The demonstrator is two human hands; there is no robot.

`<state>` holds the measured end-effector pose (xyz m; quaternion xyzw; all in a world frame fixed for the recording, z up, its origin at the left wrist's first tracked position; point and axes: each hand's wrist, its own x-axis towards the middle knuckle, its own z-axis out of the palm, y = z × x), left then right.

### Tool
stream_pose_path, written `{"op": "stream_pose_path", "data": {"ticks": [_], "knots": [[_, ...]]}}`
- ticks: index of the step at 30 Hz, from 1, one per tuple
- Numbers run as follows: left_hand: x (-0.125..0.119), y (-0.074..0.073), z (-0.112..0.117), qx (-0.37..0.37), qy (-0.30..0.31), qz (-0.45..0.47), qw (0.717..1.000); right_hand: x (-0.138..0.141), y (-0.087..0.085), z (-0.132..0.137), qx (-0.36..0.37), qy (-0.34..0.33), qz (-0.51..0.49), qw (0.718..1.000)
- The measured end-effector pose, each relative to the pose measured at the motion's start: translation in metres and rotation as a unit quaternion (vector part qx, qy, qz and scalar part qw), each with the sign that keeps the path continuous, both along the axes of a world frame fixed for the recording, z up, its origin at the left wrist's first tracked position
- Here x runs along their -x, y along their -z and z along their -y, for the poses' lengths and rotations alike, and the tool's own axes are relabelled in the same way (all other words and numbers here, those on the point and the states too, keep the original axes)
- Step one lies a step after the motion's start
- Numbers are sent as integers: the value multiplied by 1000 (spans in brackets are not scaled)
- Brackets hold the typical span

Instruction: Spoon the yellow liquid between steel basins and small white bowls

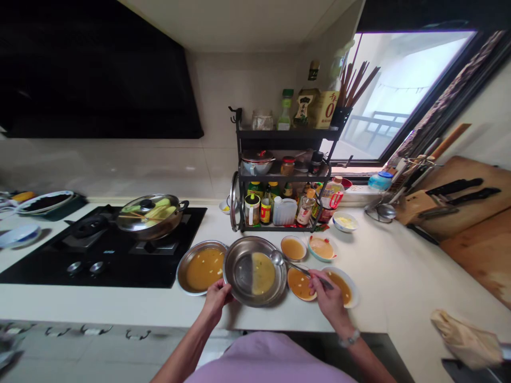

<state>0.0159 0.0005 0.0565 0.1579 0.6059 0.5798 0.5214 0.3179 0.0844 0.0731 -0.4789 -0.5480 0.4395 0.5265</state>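
My left hand (216, 298) grips the near-left rim of a steel basin (239, 266). The basin is tilted, and a little yellowish broth (262, 274) pools on its right side. In my right hand (326, 298) is a metal spoon (293, 266), its bowl at the basin's right rim. To the left, a second steel basin (182, 282) holds brownish-yellow broth with pale bits. Several bowls of similar liquid sit right of the tilted basin: a small bowl (294, 248), a pale green-rimmed bowl (321, 248), a bowl (300, 283) below the spoon, and a white bowl (353, 303) partly behind my right hand.
A lidded pan (149, 215) stands on the black cooktop (120, 266) at left. Behind the bowls rises a black rack (275, 178) with bottles and jars. Knives in a block (419, 205) and cutting boards (475, 223) stand at right; a cloth (463, 338) lies nearer.
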Motion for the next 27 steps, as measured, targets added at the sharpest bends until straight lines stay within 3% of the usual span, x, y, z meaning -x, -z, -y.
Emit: {"op": "stream_pose_path", "data": {"ticks": [14, 22, 27], "knots": [[-2, 4, 3, -11, -14, 1, 1000, 24, 16, 9, -7, -87, 64, 994], [-2, 3, 7, -8, -13, -7, 1000, 26, 18, 10, 116, 8, -74, 990], [-3, 1, 10, -14, -12, -12, 1000, 25, 13, 14, 133, 29, -116, 984]]}}
